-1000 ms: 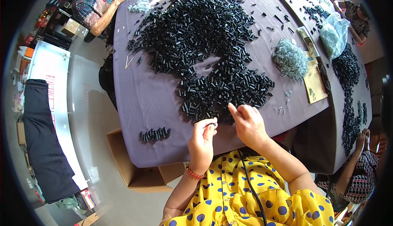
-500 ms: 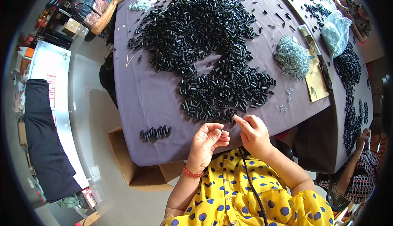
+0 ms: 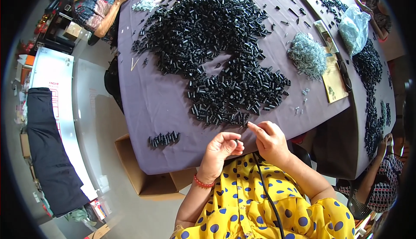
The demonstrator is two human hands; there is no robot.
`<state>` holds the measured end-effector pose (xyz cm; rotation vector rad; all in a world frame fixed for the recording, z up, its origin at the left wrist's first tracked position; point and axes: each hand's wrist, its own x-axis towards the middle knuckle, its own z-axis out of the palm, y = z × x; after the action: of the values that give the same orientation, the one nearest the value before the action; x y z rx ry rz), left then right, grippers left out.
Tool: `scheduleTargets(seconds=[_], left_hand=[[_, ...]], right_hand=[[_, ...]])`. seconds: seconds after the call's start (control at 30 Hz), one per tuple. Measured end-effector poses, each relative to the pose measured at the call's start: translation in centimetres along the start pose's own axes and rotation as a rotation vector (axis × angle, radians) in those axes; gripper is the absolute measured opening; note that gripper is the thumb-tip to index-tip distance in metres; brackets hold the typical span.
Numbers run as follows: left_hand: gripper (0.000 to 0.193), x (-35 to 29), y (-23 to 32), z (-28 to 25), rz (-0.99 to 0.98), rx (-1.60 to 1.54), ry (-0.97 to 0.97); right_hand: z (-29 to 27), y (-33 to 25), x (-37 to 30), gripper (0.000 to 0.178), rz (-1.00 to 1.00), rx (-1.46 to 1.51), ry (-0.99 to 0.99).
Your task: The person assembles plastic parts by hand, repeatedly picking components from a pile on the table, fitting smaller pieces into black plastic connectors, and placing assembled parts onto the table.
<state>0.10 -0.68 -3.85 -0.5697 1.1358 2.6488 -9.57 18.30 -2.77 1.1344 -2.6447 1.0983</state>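
My left hand point(image 3: 220, 151) is closed in a pinch near the table's front edge. Between its thumb and fingers sits a small black plastic cylinder point(image 3: 236, 141), mostly covered by the fingertips. My right hand point(image 3: 270, 140) is beside it, fingers bent together, its index fingertip at the near edge of a big pile of black plastic cylinders point(image 3: 242, 89). Whatever the right fingers hold, if anything, is hidden. Off to the left lies a small group of black cylinders with pins point(image 3: 164, 139), lined up in a rough row.
A heap of small clear pieces point(image 3: 307, 56) lies right of the pile, beside a yellow pad point(image 3: 334, 85) and dark sunglasses point(image 3: 345, 75). An open cardboard box point(image 3: 149, 182) stands under the table's left corner. Co-workers sit at the far left point(image 3: 93, 9) and on the right point(image 3: 381, 182).
The view has shifted slightly. My left hand has turned the black cylinder a little between its fingers; my right hand stays nearly in place at the pile's edge.
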Motion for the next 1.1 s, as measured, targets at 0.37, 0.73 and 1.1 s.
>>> scheduleTargets(seconds=[0.37,0.73,1.1], left_hand=[[0.021,2.1,0.9,1.0,0.198,0.518,0.195],[0.016,1.6,0.5,2.1,0.031,0.244,0.031],[0.020,1.9,-0.4,3.9,-0.055,0.243,-0.080]], right_hand=[[0.8,0.0,0.4,0.042,-0.047,-0.029,0.002],[-1.9,2.1,-1.3,0.035,0.163,0.012,0.200],[-5.8,7.6,-2.8,0.017,0.241,-0.531,0.395]])
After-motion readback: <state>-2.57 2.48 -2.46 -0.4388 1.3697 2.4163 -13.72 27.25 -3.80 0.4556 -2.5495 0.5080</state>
